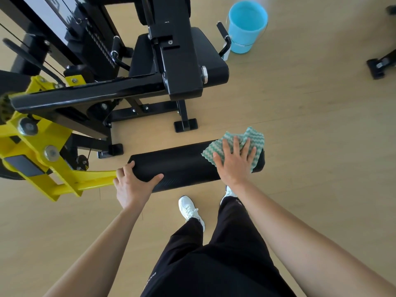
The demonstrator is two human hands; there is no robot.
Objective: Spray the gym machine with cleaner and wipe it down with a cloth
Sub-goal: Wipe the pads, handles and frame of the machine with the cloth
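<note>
Gripping left end of pad [184,168] with left hand [134,185] — probably to stop it spinning. Pressing cloth [215,147] onto the right end with flat right hand [234,162], fingers spread. Mid-wipe, looks like.

Pale wood floor [317,116] (blue bucket [246,28])
</note>
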